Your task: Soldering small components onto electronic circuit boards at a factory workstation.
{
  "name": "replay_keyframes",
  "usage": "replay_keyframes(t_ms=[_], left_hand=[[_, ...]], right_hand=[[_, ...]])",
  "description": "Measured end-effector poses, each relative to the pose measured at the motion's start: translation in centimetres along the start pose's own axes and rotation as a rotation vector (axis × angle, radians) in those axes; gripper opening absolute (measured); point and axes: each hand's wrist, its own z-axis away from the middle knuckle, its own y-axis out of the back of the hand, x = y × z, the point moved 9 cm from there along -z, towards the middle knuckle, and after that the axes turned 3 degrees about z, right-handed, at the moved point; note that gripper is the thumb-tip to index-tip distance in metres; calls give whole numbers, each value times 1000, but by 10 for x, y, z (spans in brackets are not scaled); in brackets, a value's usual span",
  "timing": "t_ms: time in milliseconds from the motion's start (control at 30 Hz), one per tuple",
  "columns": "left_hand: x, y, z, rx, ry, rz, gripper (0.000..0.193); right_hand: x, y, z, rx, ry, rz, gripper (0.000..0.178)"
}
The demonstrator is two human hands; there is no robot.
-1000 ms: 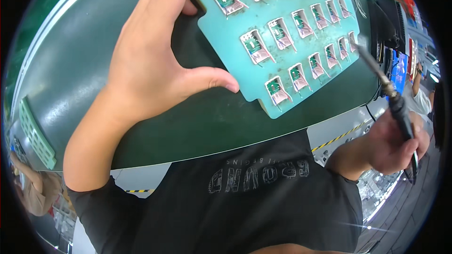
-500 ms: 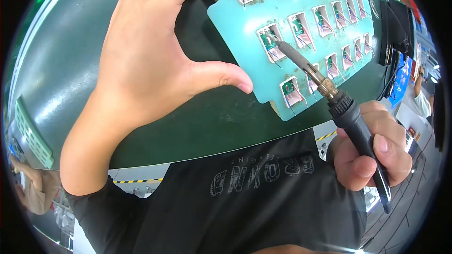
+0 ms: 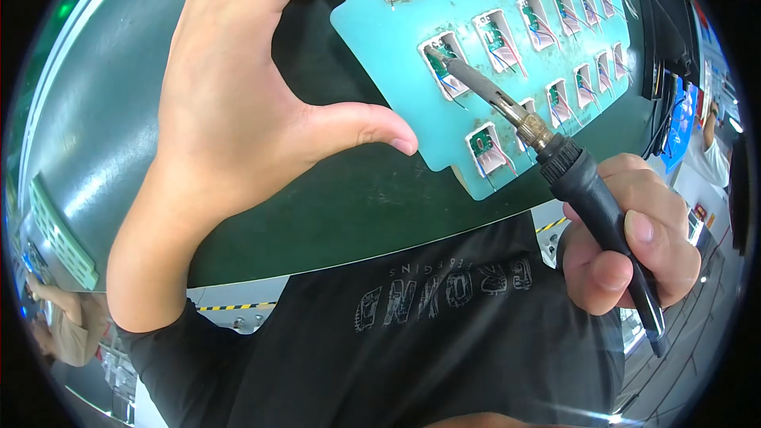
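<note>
My right hand [image 3: 634,238] grips a black-handled soldering iron [image 3: 579,174]. Its tip reaches into one of the small white housings [image 3: 445,85] and meets the far end of the green circuit board inside, as far as I can see. These housings sit in rows in a turquoise tray [image 3: 388,63], with red, blue and white wires sticking out of them. My left hand [image 3: 230,103] spreads along the tray's left side, thumb stretched out with its tip at the tray edge. Most of its other fingers run out at the top and are hidden.
Under the tray lies a dark green tabletop [image 3: 333,214]. A pale green slotted plate [image 3: 59,230] lies at the far left. Black equipment [image 3: 670,40] and a blue package [image 3: 680,123] stand at the right. Parts of other people show at both rims.
The iron's tip has moved up and left, deeper over the circuit board in the same housing. The tray and my left hand have shifted slightly left in the picture.
</note>
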Motion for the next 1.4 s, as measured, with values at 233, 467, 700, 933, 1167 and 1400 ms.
replay_keyframes(t_ms=[233,467,700,933,1167,1400], left_hand=[[13,0,-7,-67,-13,-8,129],[14,1,-6,-18,54,-93,130],[14,2,-10,-1,29,-113,133],[26,2,-12,-70,30,-166,133],[19,0,-17,-13,-6,-143,132],[25,1,-15,-69,14,-152,132]], right_hand=[[0,1,1,3,-8,-11,37],[-2,5,5,19,-27,-30,37],[-2,7,7,22,-59,35,37],[-1,5,5,-33,0,-31,39],[1,4,4,-37,27,-9,40],[0,4,5,-49,27,-15,39]])
